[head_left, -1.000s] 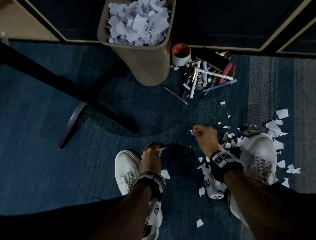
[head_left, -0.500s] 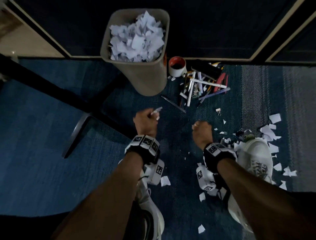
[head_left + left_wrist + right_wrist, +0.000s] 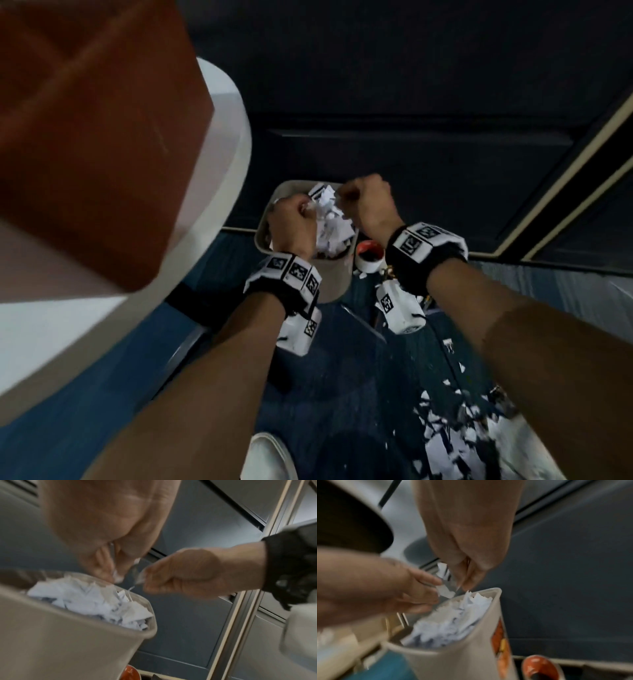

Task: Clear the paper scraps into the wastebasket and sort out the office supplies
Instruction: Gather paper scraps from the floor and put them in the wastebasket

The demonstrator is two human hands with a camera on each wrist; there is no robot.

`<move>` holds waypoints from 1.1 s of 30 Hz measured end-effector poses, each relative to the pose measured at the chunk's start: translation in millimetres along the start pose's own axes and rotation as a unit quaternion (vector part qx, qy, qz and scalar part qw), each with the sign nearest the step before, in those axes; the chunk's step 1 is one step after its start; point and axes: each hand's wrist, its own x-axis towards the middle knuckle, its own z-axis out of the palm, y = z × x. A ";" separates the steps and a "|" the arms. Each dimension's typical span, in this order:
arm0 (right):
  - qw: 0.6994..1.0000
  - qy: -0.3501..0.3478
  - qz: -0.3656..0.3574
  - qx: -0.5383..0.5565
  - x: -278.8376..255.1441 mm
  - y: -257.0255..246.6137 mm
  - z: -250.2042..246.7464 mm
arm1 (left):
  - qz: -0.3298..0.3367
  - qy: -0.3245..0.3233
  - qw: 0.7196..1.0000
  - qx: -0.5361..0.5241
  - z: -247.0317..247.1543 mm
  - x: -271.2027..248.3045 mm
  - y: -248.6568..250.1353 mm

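Both hands [image 3: 329, 216] now over wastebasket [image 3: 342, 281], each grip pinching scraps [image 3: 444, 592].

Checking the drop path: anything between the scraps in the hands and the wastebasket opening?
Nothing visible blocks it. The left hand and right hand pinch paper scraps just above the open wastebasket. The only thing beneath is the heap of scraps already inside, piled to about the rim.

Beige wastebasket [image 3: 334, 284]; white paper scraps [image 3: 330, 226]; red-lined cup [image 3: 369, 255]; blue carpet [image 3: 342, 394].
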 end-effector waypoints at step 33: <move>0.883 -0.134 0.446 -0.055 -437.3 192.1 37.2 | -0.147 -0.456 0.808 0.342 77.0 -388.7 -171.3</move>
